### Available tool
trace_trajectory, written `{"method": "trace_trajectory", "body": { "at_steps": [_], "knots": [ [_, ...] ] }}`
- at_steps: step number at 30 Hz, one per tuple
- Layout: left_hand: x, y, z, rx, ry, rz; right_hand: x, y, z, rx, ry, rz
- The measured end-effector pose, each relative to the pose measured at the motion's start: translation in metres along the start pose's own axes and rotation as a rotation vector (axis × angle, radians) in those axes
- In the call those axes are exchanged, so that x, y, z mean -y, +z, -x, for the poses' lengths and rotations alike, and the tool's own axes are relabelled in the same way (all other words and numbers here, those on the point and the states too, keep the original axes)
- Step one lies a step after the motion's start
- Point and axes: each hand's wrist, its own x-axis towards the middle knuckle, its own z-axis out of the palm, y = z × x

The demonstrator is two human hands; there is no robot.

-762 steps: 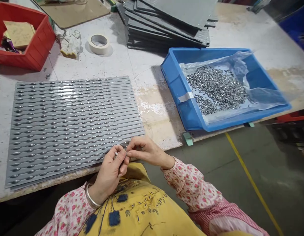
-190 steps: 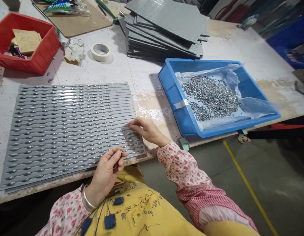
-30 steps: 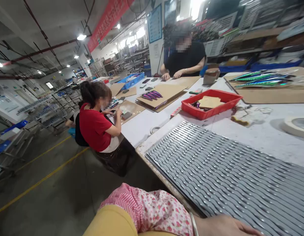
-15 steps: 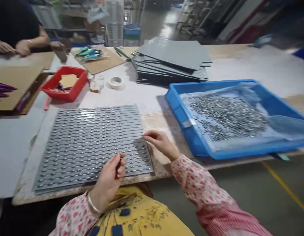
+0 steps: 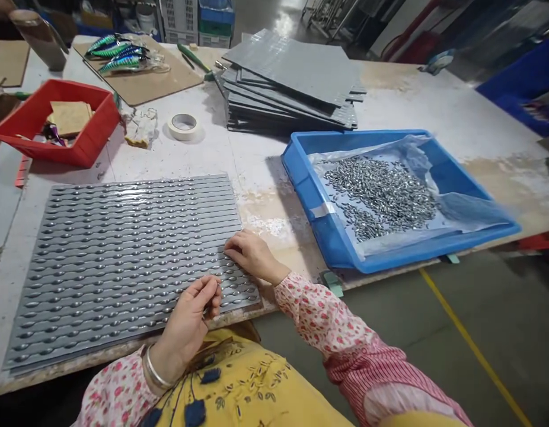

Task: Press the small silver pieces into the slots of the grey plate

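Note:
A grey grooved board (image 5: 123,249) lies flat at the table's front edge. Rows of small, shiny, spindle-shaped metal pieces sit along its grooves; the upper right grooves look bare. My left hand (image 5: 190,317) is closed over the board's lower right part, thumb against the fingers, and whatever it holds is hidden. Resting at the board's right edge, my right hand (image 5: 252,255) has its fingertips pinched together over the ends of the grooves. Any piece between them is too small to see. More of these metal pieces (image 5: 381,196) lie heaped on a plastic sheet in a blue tray (image 5: 341,252) on the right.
Behind the board are a red bin (image 5: 88,136) with scraps, a tape roll (image 5: 183,126) and crumpled paper (image 5: 140,123). A stack of grey boards (image 5: 292,71) stands farther back. Green-blue fishing lures (image 5: 118,53) lie on a brown board (image 5: 176,83) at the back left.
The view has turned, so the table things appear farther left and higher. My right hand's fingertips have moved slightly inward over the board. My left hand stays closed over it.

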Motion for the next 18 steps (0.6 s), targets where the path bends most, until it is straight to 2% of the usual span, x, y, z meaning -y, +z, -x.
{"method": "trace_trajectory", "body": {
  "at_steps": [8,11,14,16,18],
  "knots": [
    [0.003,-0.001,-0.004,-0.041,0.017,0.046,0.001,0.005,-0.001,-0.052,0.077,-0.029],
    [0.003,-0.001,-0.006,-0.054,0.041,0.08,0.008,-0.004,0.006,-0.09,0.015,-0.249],
    [0.005,-0.002,-0.009,-0.026,0.034,0.114,0.021,-0.012,0.014,0.023,-0.121,-0.51],
    [0.007,-0.003,-0.01,0.01,0.023,0.139,0.03,-0.013,0.019,0.047,-0.17,-0.585],
    [0.01,-0.004,-0.011,0.041,0.018,0.151,0.036,-0.011,0.023,-0.011,-0.164,-0.608]
  ]
}}
